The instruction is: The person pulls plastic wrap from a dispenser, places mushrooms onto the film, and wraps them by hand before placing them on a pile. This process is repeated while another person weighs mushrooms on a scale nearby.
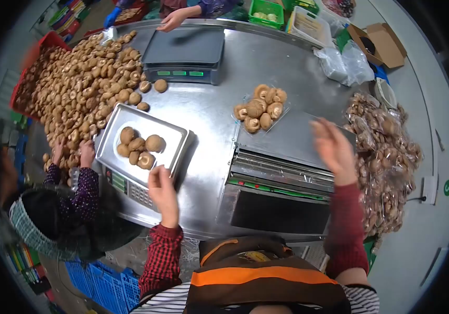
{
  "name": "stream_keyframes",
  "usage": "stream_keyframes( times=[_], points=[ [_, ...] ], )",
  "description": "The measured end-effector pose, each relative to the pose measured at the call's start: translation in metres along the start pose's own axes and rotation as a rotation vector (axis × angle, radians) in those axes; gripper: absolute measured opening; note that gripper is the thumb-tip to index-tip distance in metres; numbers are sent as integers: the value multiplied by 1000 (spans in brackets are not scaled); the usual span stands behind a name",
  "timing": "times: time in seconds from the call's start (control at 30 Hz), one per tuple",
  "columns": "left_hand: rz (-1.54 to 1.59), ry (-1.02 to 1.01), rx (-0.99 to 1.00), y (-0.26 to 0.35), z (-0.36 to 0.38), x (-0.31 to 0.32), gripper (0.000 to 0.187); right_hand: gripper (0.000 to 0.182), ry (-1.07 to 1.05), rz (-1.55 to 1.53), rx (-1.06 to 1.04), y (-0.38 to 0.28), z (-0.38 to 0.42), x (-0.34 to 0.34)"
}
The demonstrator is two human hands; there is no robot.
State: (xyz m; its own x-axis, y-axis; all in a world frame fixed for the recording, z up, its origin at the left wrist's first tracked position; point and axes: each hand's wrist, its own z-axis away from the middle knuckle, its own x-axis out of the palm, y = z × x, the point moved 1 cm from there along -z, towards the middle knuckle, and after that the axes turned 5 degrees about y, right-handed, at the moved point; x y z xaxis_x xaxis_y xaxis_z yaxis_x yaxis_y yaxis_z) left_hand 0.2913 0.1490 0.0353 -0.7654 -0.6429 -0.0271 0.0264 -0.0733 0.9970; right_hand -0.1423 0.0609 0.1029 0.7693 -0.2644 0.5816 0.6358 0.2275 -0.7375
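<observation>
Several brown mushrooms (pixel 134 144) lie on the silver tray of a scale (pixel 169 137). My left hand (pixel 163 193) is at the tray's lower right edge, fingers bent close together near the lowest mushroom; whether they hold anything is too small to make out. My right hand (pixel 334 149) is raised over the right side of the wrapping machine (pixel 282 172), its fingers apart and slightly blurred. Behind the machine, a film-covered pack of mushrooms (pixel 260 108) rests on the metal table (pixel 203 152).
Loose mushrooms (pixel 86 83) are heaped at the left beside a second scale (pixel 182 49). Wrapped packs (pixel 386 162) pile up at the right. A co-worker's hands (pixel 73 152) touch the heap; another person's hand (pixel 175 20) reaches over the far scale. An open cardboard box (pixel 386 44) stands back right.
</observation>
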Motion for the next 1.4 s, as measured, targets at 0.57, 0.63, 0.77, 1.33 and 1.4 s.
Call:
stream_keyframes(
  times=[0.57,0.63,0.77,1.33,1.4],
  points=[
    [-510,-804,619,3,28,250,98,49,-306,1432,-607,47,-135,-18],
    [-485,-926,699,3,41,265,99,48,26,1490,-683,37,-82,-57],
    [-378,-1195,857,15,60,277,98,48,423,1224,-479,34,-17,-69],
    [-407,-823,-84,20,84,146,30,33,395,578,29,34,116,-139],
    [-159,-1005,-641,50,87,132,35,28,169,-223,493,27,140,-126]
  ],
)
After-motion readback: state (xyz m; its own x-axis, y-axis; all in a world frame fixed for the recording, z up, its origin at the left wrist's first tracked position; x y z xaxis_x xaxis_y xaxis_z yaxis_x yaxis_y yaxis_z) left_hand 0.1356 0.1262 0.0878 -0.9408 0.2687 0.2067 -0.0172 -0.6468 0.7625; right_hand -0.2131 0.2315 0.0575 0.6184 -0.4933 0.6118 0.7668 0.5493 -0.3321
